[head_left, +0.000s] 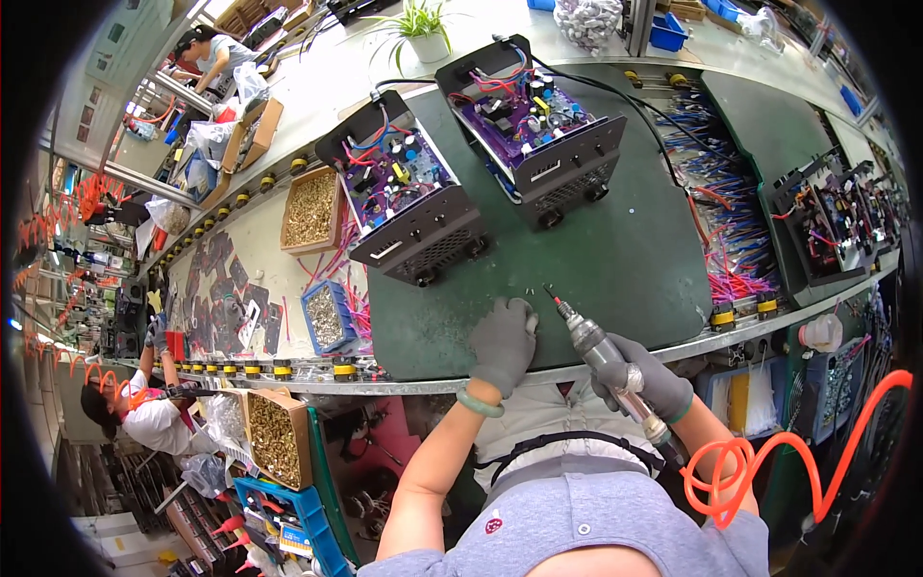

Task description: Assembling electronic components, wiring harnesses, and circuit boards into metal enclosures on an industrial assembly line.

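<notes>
My right hand (pixel 656 381), in a grey glove, grips an air screwdriver (pixel 598 348), its bit pointing up and left over the green mat (pixel 615 260). Also gloved in grey, my left hand (pixel 504 338) rests at the mat's near side with its fingers curled closed; whatever they hold is hidden. A few tiny screws (pixel 530 290) lie just beyond those fingers. Farther back stand two open black metal housings, the left housing (pixel 423 236) and the right housing (pixel 567 159), each with a purple circuit board and wires inside. Neither hand touches them.
Left of the mat are a blue bin of screws (pixel 328 315) and a cardboard box of brass-coloured fasteners (pixel 312 212). Bundled wires (pixel 721 192) and another open unit (pixel 832 226) lie to the right. An orange coiled hose (pixel 735 476) hangs by my right forearm. A co-worker (pixel 159 418) is at far left.
</notes>
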Motion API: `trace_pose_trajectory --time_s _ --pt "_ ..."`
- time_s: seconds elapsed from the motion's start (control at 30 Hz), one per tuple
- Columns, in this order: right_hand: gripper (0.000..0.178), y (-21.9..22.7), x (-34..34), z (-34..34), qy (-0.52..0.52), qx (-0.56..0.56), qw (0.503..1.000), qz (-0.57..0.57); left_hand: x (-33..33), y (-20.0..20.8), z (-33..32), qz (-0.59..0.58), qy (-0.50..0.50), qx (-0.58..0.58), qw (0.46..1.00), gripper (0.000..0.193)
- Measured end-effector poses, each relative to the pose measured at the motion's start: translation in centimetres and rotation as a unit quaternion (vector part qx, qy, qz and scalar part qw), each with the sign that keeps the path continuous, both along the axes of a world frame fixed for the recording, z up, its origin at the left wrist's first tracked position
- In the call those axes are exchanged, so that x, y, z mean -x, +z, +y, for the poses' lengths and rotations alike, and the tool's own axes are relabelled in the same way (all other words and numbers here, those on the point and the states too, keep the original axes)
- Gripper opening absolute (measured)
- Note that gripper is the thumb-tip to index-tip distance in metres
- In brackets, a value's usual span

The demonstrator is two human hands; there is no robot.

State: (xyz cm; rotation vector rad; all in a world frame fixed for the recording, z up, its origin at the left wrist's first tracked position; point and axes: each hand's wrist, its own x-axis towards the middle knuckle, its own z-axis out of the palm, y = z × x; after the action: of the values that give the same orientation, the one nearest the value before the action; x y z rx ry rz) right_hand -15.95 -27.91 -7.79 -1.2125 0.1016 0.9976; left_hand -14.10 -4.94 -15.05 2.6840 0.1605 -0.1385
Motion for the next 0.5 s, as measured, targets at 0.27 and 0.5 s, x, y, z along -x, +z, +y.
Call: trace_pose_trajectory --time_s 0.27,0.5 --pt "0.065 2.3 -1.1 1.6 0.068 -0.047 0.995 -0.049 -1.4 4.9 4.8 0.077 0.091 0.751 0.649 0.022" --pt "0.070 3.1 -2.0 3.7 0.108 -0.079 0.989 -0.060 -1.3 7.4 5.4 0.025 0.131 0.695 0.707 0.020"
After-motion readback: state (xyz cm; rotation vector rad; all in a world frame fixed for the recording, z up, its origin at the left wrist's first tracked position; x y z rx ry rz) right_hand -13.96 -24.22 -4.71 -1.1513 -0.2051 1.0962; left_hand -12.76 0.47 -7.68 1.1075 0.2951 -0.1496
